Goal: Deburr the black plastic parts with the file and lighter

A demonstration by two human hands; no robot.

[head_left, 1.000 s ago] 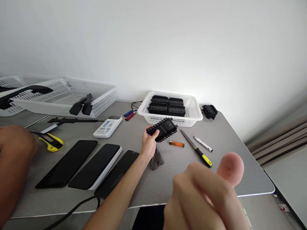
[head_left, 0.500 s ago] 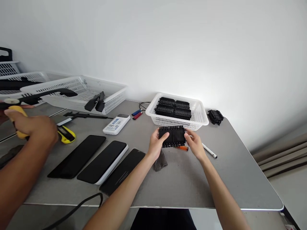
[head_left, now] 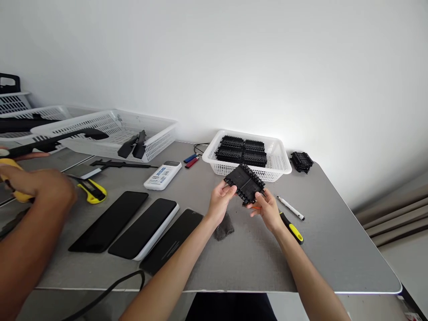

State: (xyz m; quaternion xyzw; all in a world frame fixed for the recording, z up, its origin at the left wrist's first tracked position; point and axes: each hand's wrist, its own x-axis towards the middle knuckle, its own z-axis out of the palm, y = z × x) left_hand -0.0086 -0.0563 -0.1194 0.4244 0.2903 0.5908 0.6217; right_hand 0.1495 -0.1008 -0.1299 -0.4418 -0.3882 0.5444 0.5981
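A flat black plastic part (head_left: pixel 245 183) with toothed edges is held above the grey table (head_left: pixel 254 258), tilted. My left hand (head_left: pixel 220 203) grips its left end and my right hand (head_left: pixel 267 210) grips its lower right end. Just behind it stands a white basket (head_left: pixel 277 165) holding several of the same black parts. A file with a yellow-black handle (head_left: pixel 291 227) lies under my right hand, with a white pen (head_left: pixel 290 208) beside it. A small grey cloth (head_left: pixel 224 227) lies under my left wrist.
Another person's arm (head_left: pixel 30 223) at the left holds a yellow tool. Three dark slabs (head_left: pixel 143 227), a yellow knife (head_left: pixel 93 191), a white remote (head_left: pixel 162 174), two lighters (head_left: pixel 190 159), larger white baskets (head_left: pixel 110 131) and a loose black part (head_left: pixel 301 161) lie about.
My right hand came down from near the camera and took the part's right end. Both hands then turned the part from level to tilted. The other person's arm moved about at the left.
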